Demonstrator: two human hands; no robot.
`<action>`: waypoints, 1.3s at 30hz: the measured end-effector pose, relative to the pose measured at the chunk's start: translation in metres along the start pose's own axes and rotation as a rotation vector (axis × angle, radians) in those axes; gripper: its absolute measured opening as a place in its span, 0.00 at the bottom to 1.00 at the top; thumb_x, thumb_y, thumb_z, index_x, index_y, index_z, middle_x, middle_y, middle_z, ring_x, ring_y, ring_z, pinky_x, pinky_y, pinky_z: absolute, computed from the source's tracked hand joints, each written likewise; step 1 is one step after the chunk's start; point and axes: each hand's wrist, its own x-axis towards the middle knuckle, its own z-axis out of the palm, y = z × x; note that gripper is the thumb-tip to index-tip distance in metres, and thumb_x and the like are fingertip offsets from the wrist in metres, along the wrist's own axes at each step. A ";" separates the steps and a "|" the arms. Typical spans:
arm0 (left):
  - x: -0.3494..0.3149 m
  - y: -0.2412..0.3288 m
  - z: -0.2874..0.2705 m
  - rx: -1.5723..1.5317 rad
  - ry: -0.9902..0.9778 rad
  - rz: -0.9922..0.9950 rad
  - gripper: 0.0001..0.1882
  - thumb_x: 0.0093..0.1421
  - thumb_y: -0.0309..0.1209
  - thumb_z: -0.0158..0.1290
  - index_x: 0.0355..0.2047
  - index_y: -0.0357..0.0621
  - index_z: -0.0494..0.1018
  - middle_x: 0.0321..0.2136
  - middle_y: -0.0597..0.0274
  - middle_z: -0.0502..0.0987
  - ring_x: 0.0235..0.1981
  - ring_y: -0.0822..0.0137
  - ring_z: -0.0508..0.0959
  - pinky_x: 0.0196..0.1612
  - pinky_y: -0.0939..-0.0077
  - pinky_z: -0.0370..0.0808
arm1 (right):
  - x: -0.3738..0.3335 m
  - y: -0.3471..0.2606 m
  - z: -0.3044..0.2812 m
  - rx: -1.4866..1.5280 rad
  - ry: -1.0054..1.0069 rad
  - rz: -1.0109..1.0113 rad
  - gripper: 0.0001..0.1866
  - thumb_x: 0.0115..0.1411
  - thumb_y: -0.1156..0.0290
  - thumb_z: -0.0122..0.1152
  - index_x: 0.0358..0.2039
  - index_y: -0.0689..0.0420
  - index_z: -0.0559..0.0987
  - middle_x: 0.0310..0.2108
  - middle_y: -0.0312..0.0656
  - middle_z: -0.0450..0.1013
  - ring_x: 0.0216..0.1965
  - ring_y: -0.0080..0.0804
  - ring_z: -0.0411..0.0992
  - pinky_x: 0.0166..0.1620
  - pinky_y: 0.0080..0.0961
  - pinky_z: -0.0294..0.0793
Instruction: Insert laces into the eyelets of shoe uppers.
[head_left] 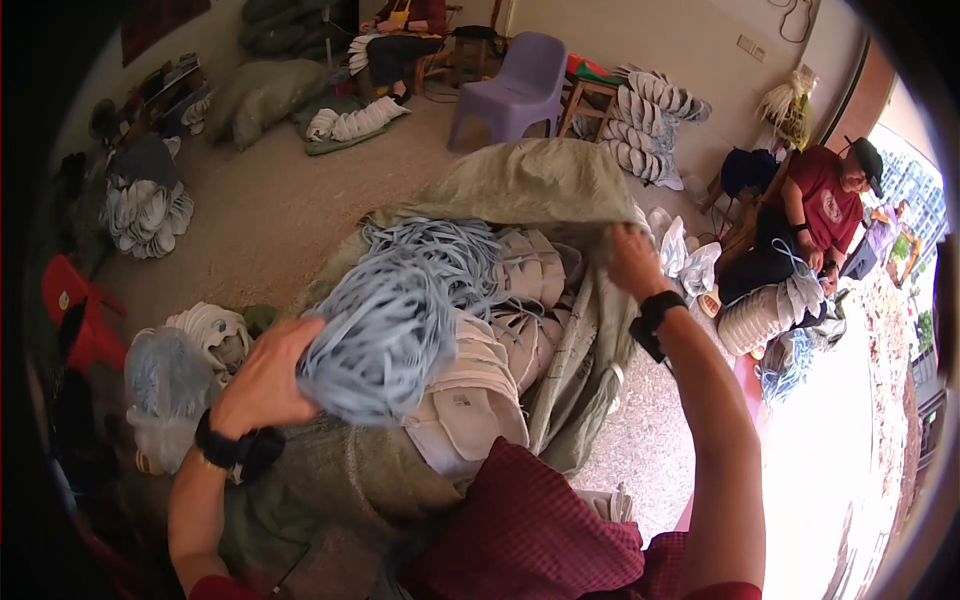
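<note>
My left hand (262,378) is closed on the side of a big tangled bundle of light blue laces (380,340), blurred by motion, and holds it over an opened green woven sack (530,180). More blue laces (435,245) lie in the sack just behind the bundle. Beside them are nested stacks of pale shoe parts (525,345), and a white shoe-shaped piece (462,422) shows at the near end. At the sack's far right edge, my right hand (635,262) grips the green cloth with curled, slightly blurred fingers. Each wrist wears a black band.
A plastic bag of blue laces (170,375) and a red stool (80,315) stand left. A purple chair (515,85) stands behind the sack. At right a seated person in a dark red shirt (825,200) handles laces beside stacked shoe parts (770,315). Another person sits at the back.
</note>
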 end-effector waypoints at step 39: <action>0.363 0.058 0.106 0.173 0.891 0.519 0.37 0.47 0.20 0.52 0.60 0.49 0.59 0.63 0.46 0.55 0.61 0.45 0.61 0.55 0.54 0.70 | 0.157 0.045 0.088 0.282 0.145 -0.180 0.33 0.43 0.50 0.70 0.40 0.66 0.78 0.38 0.56 0.76 0.43 0.49 0.75 0.48 0.36 0.73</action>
